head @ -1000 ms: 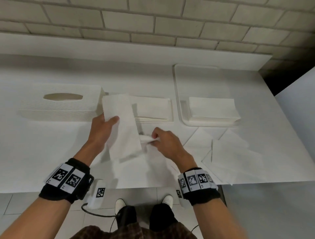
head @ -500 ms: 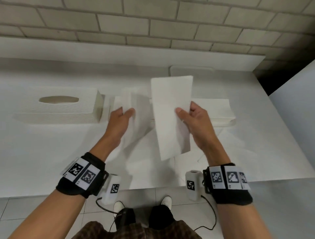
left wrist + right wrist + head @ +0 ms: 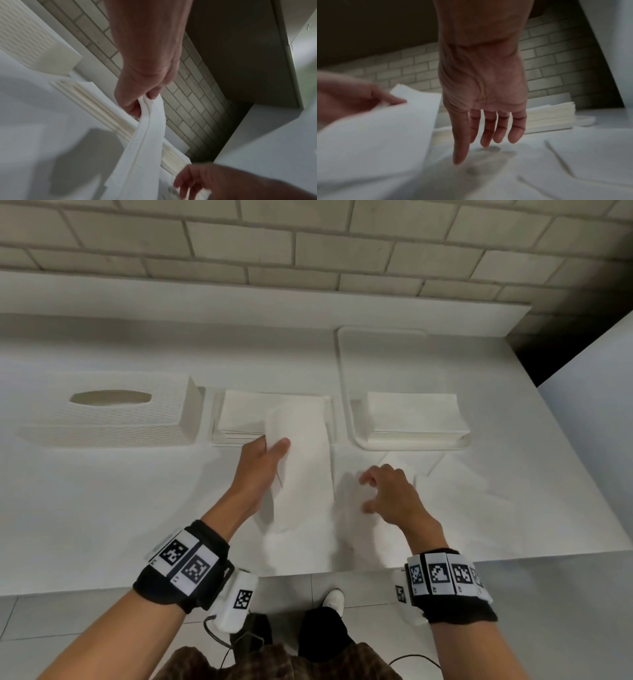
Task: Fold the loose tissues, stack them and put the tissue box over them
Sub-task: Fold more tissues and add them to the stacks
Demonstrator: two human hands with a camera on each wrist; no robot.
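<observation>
My left hand (image 3: 267,453) pinches folded white tissues (image 3: 301,460) between thumb and fingers, held just in front of the middle stack of folded tissues (image 3: 246,414); the left wrist view shows the folded tissues (image 3: 145,135) hanging from the pinch. My right hand (image 3: 380,491) hovers open, fingers spread, just above loose flat tissues (image 3: 455,484) on the white counter; the right wrist view shows its fingers (image 3: 486,129) straight over the loose tissues (image 3: 539,162). The white tissue box (image 3: 113,416) with an oval slot sits to the left of the stack.
A white tray (image 3: 346,378) at the back right carries a second stack of folded tissues (image 3: 414,416). A brick wall runs behind the counter, and the counter's front edge (image 3: 513,556) lies near my wrists. A pale panel stands at the far right.
Both hands held a folded tissue up; now the right hand has let go and dropped open over the loose sheets. The left hand holds tissues lower, near the middle stack.
</observation>
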